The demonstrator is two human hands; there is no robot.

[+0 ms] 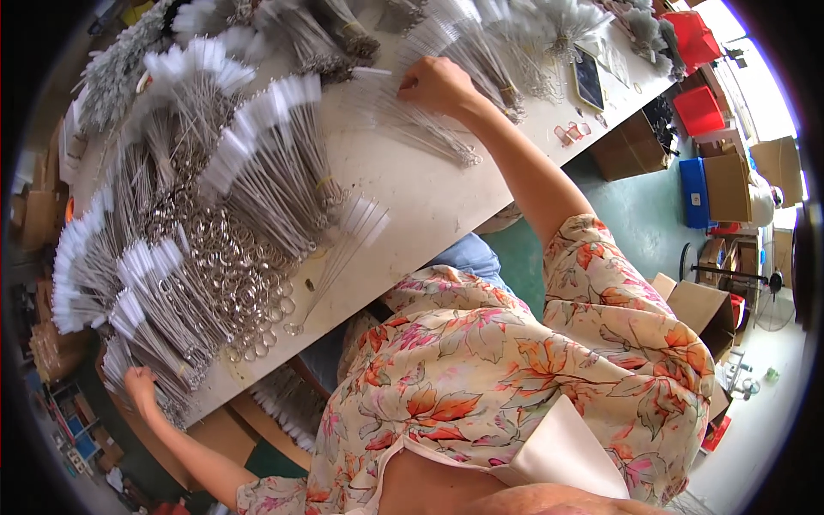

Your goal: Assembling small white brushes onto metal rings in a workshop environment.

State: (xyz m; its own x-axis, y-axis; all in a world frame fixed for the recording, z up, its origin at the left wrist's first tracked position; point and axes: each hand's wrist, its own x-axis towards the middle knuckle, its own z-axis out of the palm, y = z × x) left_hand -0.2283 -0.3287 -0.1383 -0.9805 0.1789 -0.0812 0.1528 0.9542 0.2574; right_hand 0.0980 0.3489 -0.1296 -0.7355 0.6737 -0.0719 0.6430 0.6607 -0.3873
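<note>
Basically a long pale worktable (429, 197) strewn with thin wire brushes: twisted steel stems, white bristle tips, ring loops at the other end. Right hand (438, 83) is at the far side of the table, fingers pinched together on the bristle end of a small fanned bunch of those wire brushes (412, 120), whose ring ends lie on the tabletop nearer the person. Left hand (140, 384) is at the near left edge of the table, fingers curled against the lowest bundle of white-tipped brushes (150, 343); whether it truly grips or only touches, cannot tell. Big heap of bundled brushes (215, 197) fills the left half of the table, rings (249, 283) piled toward the near edge. One loose fan of a few brushes (339, 257) lies just right of the heap. More bundles run along the far edge (481, 34).

My judgement of the step: gathering a counted bunch with the right hand. To do it well, keep the pinch close to the bristles so the stems stay parallel, keep the ring ends level on the table, and don't drag neighbouring bundles along

Flat dark rectangular tablet (589, 79) lies on the far right of the table, red plastic bins (697, 110) and cardboard boxes (725, 184) on the floor beyond
</note>
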